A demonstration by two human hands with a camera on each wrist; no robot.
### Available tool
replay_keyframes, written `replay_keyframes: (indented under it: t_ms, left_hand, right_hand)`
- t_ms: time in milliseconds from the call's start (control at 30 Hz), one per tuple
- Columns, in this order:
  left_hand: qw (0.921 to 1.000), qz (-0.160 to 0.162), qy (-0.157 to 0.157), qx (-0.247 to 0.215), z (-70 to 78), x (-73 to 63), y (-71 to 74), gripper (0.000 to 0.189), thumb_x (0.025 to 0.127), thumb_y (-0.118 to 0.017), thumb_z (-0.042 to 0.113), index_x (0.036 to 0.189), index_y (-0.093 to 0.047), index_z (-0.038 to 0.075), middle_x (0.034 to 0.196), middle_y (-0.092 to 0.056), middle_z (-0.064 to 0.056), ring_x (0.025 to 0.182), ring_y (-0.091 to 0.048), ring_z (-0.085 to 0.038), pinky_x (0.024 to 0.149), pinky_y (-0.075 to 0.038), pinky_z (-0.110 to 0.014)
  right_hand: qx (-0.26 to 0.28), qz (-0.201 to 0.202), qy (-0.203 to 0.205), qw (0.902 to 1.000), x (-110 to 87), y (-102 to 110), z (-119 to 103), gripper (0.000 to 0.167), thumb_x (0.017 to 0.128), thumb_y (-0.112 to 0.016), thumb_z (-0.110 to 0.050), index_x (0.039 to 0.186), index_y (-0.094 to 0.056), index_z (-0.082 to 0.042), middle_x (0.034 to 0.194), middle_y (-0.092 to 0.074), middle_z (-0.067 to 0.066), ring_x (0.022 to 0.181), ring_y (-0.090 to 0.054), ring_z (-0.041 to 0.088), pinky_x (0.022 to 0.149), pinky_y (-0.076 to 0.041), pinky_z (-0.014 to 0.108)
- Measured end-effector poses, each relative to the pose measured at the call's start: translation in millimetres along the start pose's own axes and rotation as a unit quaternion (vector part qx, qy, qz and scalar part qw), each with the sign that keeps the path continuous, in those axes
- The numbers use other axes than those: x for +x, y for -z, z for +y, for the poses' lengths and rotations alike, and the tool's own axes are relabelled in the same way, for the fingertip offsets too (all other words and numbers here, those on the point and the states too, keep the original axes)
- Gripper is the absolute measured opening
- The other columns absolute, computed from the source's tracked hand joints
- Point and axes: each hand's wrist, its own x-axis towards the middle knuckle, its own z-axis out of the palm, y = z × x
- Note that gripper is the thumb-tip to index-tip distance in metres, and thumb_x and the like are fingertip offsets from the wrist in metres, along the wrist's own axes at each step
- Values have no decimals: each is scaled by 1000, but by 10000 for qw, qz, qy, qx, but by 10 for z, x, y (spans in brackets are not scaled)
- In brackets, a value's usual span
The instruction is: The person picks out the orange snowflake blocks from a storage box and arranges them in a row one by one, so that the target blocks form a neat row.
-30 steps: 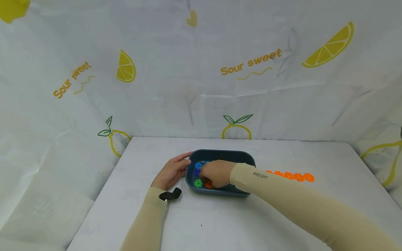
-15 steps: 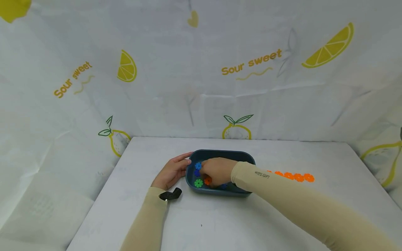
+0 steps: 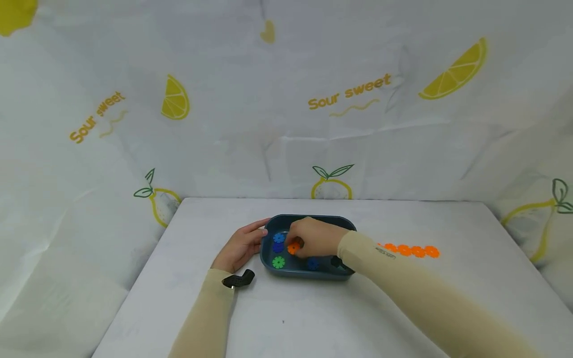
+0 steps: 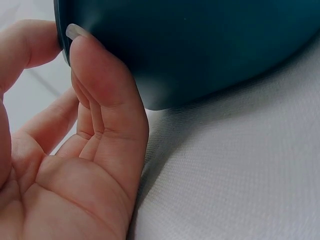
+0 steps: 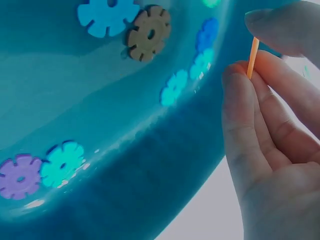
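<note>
A dark teal tray [image 3: 304,274] stands on the table with several notched, flower-shaped plastic discs in it. My left hand [image 3: 237,248] holds the tray's left end; in the left wrist view its fingers [image 4: 102,75] lie against the wall by the rim. Over the tray, my right hand [image 3: 315,236] pinches an orange notched disc [image 3: 293,247] between thumb and fingers. The right wrist view shows this orange disc [image 5: 253,57] edge-on. Below and left of it lie two blue discs, the upper one [image 3: 279,237] lighter, and a green disc [image 3: 278,262].
Right of the tray, a row of orange discs [image 3: 411,250] lies on the white table [image 3: 286,318], partly behind the right sleeve. Along the tray floor in the right wrist view are a brown disc [image 5: 149,34], a purple disc [image 5: 20,176] and turquoise ones. A lemon-print cloth hangs behind.
My right hand has risen from the tray floor with the orange disc, uncovering a dark blue disc below. The left hand keeps its place at the tray. The head view has shifted slightly.
</note>
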Motion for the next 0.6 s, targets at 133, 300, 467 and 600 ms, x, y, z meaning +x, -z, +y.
replay_keyframes:
  t_ms: [133, 300, 467, 600]
  left_hand:
    - [10000, 61, 23, 27, 8, -21, -18, 54, 105, -70, 26, 157, -57, 18, 156, -62, -12, 119, -70, -16, 97, -60, -30]
    - [9999, 129, 3, 51, -16, -14, -20, 54, 106, -70, 25, 158, -57, 17, 154, -64, -11, 121, -70, -17, 98, -60, -30]
    - [9999, 145, 11, 6, -25, -15, -16, 52, 105, -71, 25, 156, -59, 17, 153, -65, -10, 121, -70, -18, 99, -60, -31]
    - [9999, 117, 17, 26, -13, -31, -31, 53, 105, -71, 26, 156, -58, 17, 154, -63, -11, 121, -70, -19, 99, -60, -31]
  right_hand:
    - [420, 341, -25, 9985, -136, 45, 85, 33, 95, -80, -16, 128, -79, -10, 117, -72, -6, 101, -66, 8, 95, -59, 28]
    - [890, 923, -46, 9917, -356, 104, 204, 31, 98, -79, -15, 128, -80, -13, 120, -74, -4, 101, -69, 9, 95, -62, 31]
    - [1464, 1494, -276, 9775, -623, 130, 329, 33, 98, -81, -15, 130, -79, -16, 121, -75, -5, 103, -71, 10, 92, -61, 25]
    - [1675, 1876, -498, 9666, -850, 129, 428, 34, 98, -81, -15, 131, -79, -20, 123, -75, -7, 105, -72, 11, 94, -61, 26]
